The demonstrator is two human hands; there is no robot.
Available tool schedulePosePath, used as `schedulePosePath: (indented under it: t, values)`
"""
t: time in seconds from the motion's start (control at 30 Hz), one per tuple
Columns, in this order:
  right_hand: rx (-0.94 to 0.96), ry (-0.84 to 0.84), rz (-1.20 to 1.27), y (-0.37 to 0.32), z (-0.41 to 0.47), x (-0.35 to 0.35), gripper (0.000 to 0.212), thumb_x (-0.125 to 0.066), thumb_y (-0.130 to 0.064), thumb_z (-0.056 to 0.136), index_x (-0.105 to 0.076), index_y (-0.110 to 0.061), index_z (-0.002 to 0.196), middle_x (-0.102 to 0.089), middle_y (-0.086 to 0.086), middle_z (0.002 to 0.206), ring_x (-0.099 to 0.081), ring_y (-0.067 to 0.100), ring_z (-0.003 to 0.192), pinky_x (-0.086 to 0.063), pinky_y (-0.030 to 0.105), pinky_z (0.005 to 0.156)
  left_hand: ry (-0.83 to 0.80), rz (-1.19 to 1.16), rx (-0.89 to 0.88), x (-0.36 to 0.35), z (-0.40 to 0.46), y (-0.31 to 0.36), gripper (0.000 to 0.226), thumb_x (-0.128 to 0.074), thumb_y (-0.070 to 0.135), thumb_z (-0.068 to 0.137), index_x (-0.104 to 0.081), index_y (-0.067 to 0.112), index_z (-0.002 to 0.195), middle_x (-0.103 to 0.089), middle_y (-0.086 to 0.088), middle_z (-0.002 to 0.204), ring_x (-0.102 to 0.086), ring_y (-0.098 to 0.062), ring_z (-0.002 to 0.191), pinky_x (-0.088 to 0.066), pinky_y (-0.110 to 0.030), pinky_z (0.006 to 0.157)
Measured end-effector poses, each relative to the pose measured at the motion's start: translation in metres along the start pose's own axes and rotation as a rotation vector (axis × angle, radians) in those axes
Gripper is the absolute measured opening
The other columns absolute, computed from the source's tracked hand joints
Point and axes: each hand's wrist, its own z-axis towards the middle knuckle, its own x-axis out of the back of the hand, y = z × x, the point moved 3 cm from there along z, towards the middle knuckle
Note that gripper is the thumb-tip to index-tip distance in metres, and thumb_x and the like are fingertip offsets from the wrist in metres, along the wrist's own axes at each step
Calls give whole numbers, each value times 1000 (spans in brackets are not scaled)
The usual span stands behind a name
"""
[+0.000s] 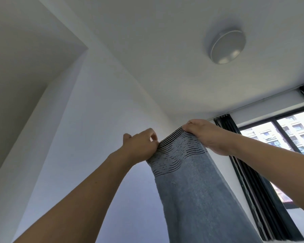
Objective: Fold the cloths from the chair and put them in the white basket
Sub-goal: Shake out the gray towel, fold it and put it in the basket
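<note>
A grey-blue cloth (191,186) with a dark wavy striped band near its top edge hangs down from both raised hands. My left hand (140,144) pinches its top left corner. My right hand (207,135) grips the top right corner. The cloth drops straight down and runs out of the bottom of the frame. The camera points up toward the ceiling, so the chair and the white basket are out of sight.
A white wall (95,120) stands behind the hands. A round ceiling lamp (226,46) sits up right. A window (288,134) with a dark curtain (253,181) is on the right.
</note>
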Motion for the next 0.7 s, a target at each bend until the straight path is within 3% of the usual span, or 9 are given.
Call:
schedulePosePath:
  t: [0.1,0.23,0.33,0.4,0.47,0.53,0.6,0.7]
  values:
    - [0,10,-31,12,2,3,26,-47,-26,99,-57,-2,100,-58,11,90,-54,20,85,-42,31,81,-67,130,-52,-5,3,3,27,-38,36,94,-64,30,93,-66,7,95,-50,-14,102,-18,-39,90]
    - [55,97,-106,26,1,8,14,-48,-14,98,-62,-12,101,-62,7,92,-56,18,85,-45,29,76,-121,399,-71,-5,4,16,19,-42,29,84,-58,20,82,-54,-6,85,-35,-25,106,-18,-43,94]
    - [146,77,-360,29,-1,12,22,-53,-17,96,-63,-22,115,-62,7,97,-57,17,86,-45,31,81,-53,621,-46,5,0,38,14,-42,21,81,-45,13,69,-44,-3,77,-29,-27,99,-16,-47,104]
    - [168,-36,-547,28,-2,11,19,-58,-17,93,-66,-19,110,-64,1,89,-59,15,78,-46,29,76,9,708,-51,7,2,49,11,-43,21,83,-45,11,78,-43,-2,85,-36,-26,100,-23,-43,102]
    - [101,-137,-721,29,-2,7,9,-61,-18,91,-66,-15,97,-63,-3,75,-59,12,64,-47,29,67,-8,678,-47,-1,5,50,9,-45,18,85,-45,12,77,-45,0,84,-46,-20,84,-36,-31,79]
    - [8,-201,-881,34,0,1,4,-63,-18,87,-61,-14,86,-61,-3,61,-56,11,53,-45,29,61,-93,619,5,-18,5,42,17,-46,12,84,-45,15,68,-47,3,72,-44,-14,62,-32,-24,57]
    - [-112,-268,-939,46,3,-11,6,-62,-15,83,-57,-12,85,-63,2,57,-53,12,44,-43,24,50,-172,568,34,-40,3,31,18,-47,8,83,-46,16,67,-48,3,67,-43,-13,57,-31,-24,52]
    - [-343,-298,-777,74,9,-33,12,-55,-8,83,-56,-3,93,-61,14,66,-50,17,40,-39,21,40,-299,339,148,-76,2,4,10,-44,5,84,-53,11,83,-53,-4,73,-53,-18,59,-44,-26,58]
